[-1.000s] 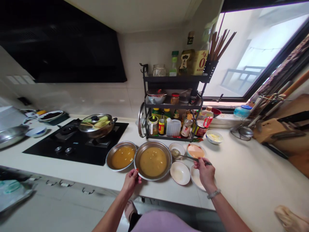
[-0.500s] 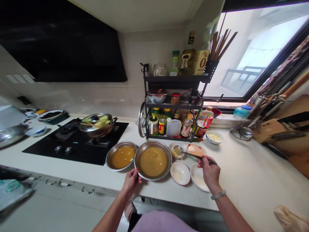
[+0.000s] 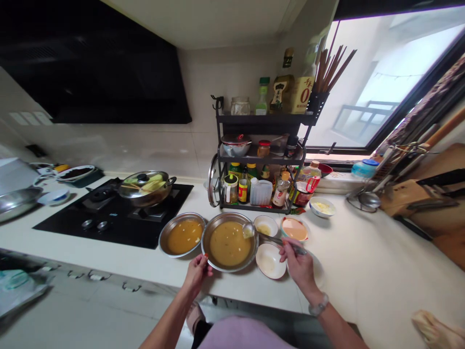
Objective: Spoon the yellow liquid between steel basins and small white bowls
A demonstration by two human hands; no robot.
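Presently I note my right hand (image 3: 298,264), lower centre-right, is closed on a spoon (image 3: 271,237) whose long axis runs up-left, its bowl hanging over the right rim of the large steel bowl (image 3: 229,242). My left hand (image 3: 197,272) pinches that bowl's near-left rim, steadying it.

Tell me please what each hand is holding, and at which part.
The right hand holds a metal spoon by the end of its handle. The left hand grips the near rim of the larger steel bowl.
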